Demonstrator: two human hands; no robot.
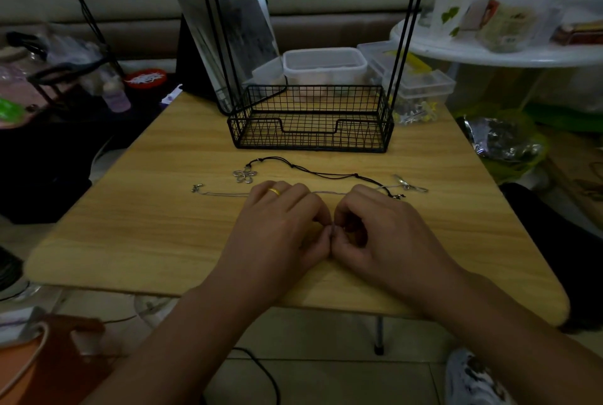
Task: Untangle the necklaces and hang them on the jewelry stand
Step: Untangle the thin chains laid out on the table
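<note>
Two necklaces lie across the middle of the wooden counter [137, 208], just in front of the jewelry stand [310, 117], whose black wire basket base sits toward the far edge with its uprights rising out of view. The black cord necklace [313, 170] carries a silver flower pendant [244, 175] at its left end and runs rightward, meeting the thin silver chain [225, 194] near the right side, where the two seem to cross beside a small metal clasp or charm [409, 185]. Both hands are low over the counter, wrists near its near edge, knuckles up and fingers curled inward so the fingertips meet between them. The left hand [280, 225], wearing a gold ring [275, 191], and the right hand [372, 225] each have their grip pressed together on what looks like a short run of the silver chain, though the dim light makes the strand between them hard to confirm. The chain is light, limp and fine; it will slip through a loose hold and kink or snap if tugged, so it is best taken close to the knot with fingertip pads and teased apart gently. The cord is softer and grippier, easier to lift by its middle, with the pendant hanging as the only real weight.
</note>
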